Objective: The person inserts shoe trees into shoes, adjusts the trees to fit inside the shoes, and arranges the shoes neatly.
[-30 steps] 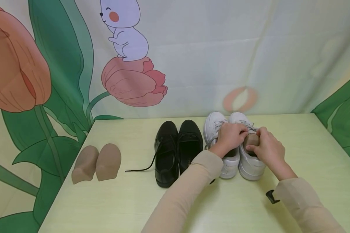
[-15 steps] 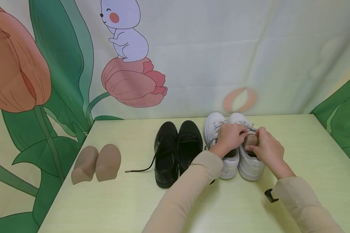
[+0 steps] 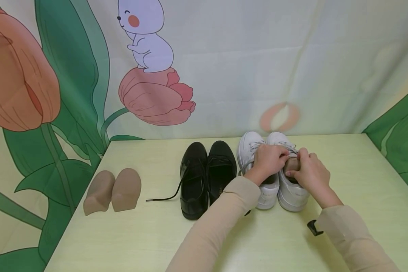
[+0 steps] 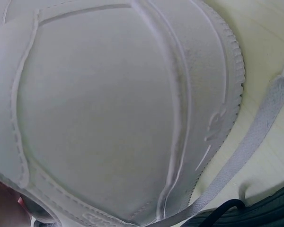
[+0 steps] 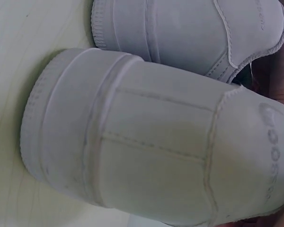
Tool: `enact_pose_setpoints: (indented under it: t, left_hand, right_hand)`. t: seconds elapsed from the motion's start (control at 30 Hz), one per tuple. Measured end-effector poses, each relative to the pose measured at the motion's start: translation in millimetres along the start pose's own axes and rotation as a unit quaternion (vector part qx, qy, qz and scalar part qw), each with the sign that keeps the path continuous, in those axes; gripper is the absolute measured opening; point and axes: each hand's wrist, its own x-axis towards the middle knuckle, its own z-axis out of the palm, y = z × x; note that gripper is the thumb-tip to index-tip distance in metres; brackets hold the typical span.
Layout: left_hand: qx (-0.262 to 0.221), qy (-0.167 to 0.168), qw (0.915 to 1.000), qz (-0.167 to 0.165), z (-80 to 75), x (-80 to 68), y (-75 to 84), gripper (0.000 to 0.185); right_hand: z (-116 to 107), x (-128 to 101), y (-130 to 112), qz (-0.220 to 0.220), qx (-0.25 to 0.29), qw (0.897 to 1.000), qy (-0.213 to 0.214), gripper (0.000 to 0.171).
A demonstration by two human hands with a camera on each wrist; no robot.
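Two white sneakers stand side by side at the right of the head view. In the right-hand sneaker [image 3: 294, 200] sits a brown shoe insert [image 3: 292, 164], partly covered by fingers. My right hand [image 3: 312, 172] holds this insert between thumb and fingers at the shoe opening. Across the left-hand sneaker [image 3: 247, 145] reaches my left hand [image 3: 268, 159], its curled fingers gripping the right-hand sneaker near its tongue and laces; the exact contact is hidden. The left wrist view is filled by a sneaker's white side [image 4: 104, 113], the right wrist view by a white heel [image 5: 156, 142].
A pair of black shoes [image 3: 193, 206] stands left of the sneakers, one black lace [image 3: 166, 198] trailing on the table [image 3: 156, 241]. Two more brown shoe inserts [image 3: 126, 189] lie at the far left. A printed cloth [image 3: 224, 75] hangs behind the table's back edge.
My right hand and forearm have shifted very slightly to the left. My left hand, the sneakers and the other things look the same.
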Motion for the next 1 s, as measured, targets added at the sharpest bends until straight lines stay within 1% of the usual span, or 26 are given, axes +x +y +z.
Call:
enact_pose_setpoints:
  t: [0.3, 0.73, 1.0]
  left_hand:
    - [0.004, 0.002, 1.0000, -0.001, 0.2, -1.3, 0.4, 0.018]
    - [0.008, 0.008, 0.9999, 0.001, 0.5, -2.1, 0.3, 0.018]
    - [0.007, 0.008, 0.9999, 0.005, 0.8, -2.2, 0.3, 0.017]
  right_hand:
    - [3.1, 1.5, -0.3, 0.003, -0.008, 1.000, 0.013, 0.043]
    - [3.9, 2.5, -0.9, 0.002, -0.020, 1.000, 0.011, 0.042]
    - [3.7, 3.9, 5.6, -0.020, -0.008, 1.000, 0.011, 0.041]
